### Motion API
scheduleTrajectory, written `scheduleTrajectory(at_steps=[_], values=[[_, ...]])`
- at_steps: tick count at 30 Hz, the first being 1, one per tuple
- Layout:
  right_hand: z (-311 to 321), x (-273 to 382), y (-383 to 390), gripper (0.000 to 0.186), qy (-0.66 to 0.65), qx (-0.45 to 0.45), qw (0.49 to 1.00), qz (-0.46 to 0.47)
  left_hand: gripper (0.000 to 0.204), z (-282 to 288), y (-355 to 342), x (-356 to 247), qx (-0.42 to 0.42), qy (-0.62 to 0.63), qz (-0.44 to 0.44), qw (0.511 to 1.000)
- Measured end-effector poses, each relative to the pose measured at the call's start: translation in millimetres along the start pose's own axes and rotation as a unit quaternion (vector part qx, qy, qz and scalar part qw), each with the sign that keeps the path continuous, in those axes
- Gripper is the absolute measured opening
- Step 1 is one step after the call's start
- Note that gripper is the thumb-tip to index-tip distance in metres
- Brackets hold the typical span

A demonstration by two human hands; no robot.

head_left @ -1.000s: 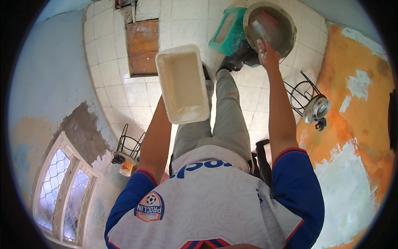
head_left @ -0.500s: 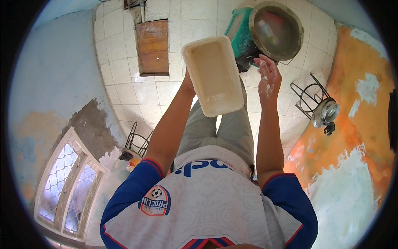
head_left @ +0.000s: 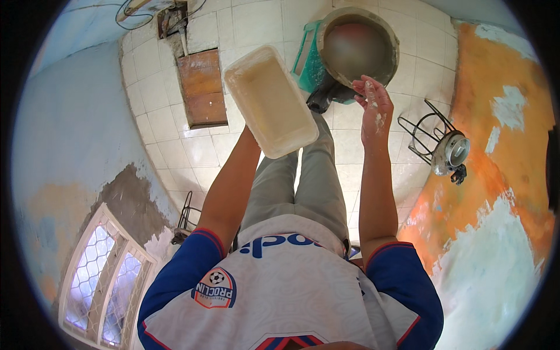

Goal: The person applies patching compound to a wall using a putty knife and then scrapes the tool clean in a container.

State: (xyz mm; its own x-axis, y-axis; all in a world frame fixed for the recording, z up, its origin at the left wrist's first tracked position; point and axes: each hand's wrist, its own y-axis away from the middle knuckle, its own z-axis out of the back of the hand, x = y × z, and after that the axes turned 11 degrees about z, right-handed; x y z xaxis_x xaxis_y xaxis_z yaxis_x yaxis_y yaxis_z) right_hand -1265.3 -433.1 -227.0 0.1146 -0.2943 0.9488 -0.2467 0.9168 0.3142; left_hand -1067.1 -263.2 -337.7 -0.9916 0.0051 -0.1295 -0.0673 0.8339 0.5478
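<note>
A cream rectangular plastic tub (head_left: 271, 102) with pale smears inside is held out in front of me, tilted. My left hand (head_left: 251, 137) supports it from its left side and beneath; most of the fingers are hidden behind the tub. My right hand (head_left: 377, 111), marked with white smudges, is raised to the right of the tub, just below the rim of a round bucket (head_left: 392, 67). Its fingers are apart and slightly bent, with nothing seen in them. Cloudy grey and reddish contents (head_left: 353, 49) show blurrily inside the bucket.
Beside the bucket are a green plastic object (head_left: 307, 55) and a black item (head_left: 328, 96). A wooden panel (head_left: 203, 87) is set in the tiled floor (head_left: 254, 26). A black wire stand (head_left: 429, 131) is by the patchy orange wall (head_left: 484, 140). A grilled window (head_left: 105, 274) is lower left.
The tub has shifted left and tilted more. My right hand stays near the bucket, its fingers a little more bent. The view has moved, so the bucket appears further left.
</note>
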Motion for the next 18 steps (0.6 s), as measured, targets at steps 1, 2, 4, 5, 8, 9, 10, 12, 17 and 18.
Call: scheduleTrajectory(at_steps=[1,2,4,5,8,9,10,12,17,18], values=[[1.8,-1.8,-4.2,0.028,-0.003,-0.002,1.000,-0.017,0.053,1.7,-3.8,0.2,-0.005,-0.004,-0.001,1.000],[-0.3,-0.8,-8.2,0.027,-0.007,-0.003,0.999,-0.034,0.053,5.1,-7.6,-0.4,-0.010,-0.009,0.000,1.000],[-6.4,-0.2,-9.5,0.029,0.034,0.057,0.998,0.000,0.053,12.1,-17.5,-1.3,-0.023,-0.016,0.000,1.000],[-11.4,-0.1,-8.7,0.030,0.055,0.087,0.994,0.017,0.053,17.1,-21.5,-1.5,-0.032,-0.021,0.002,0.999],[-29.5,-9.1,-1.3,0.032,0.008,0.221,0.974,-0.057,0.052,36.6,-29.7,-2.4,-0.077,-0.039,0.022,0.996],[-35.7,-17.6,1.1,0.032,-0.018,0.247,0.966,-0.077,0.051,44.5,-33.0,-2.8,-0.093,-0.044,0.032,0.994],[-38.7,-25.1,2.9,0.031,-0.024,0.254,0.964,-0.071,0.051,52.5,-36.0,-3.3,-0.096,-0.044,0.039,0.994],[-44.9,-36.1,4.1,0.030,-0.035,0.274,0.959,-0.063,0.050,74.9,-38.9,-2.7,-0.107,-0.040,0.047,0.992],[-47.1,-92.7,-6.3,0.029,-0.025,0.223,0.970,-0.098,0.048,91.8,-60.9,-1.1,-0.170,-0.067,0.084,0.980],[-48.0,-99.0,-9.0,0.030,-0.037,0.216,0.970,-0.110,0.048,89.7,-67.6,-1.9,-0.194,-0.082,0.093,0.973]])
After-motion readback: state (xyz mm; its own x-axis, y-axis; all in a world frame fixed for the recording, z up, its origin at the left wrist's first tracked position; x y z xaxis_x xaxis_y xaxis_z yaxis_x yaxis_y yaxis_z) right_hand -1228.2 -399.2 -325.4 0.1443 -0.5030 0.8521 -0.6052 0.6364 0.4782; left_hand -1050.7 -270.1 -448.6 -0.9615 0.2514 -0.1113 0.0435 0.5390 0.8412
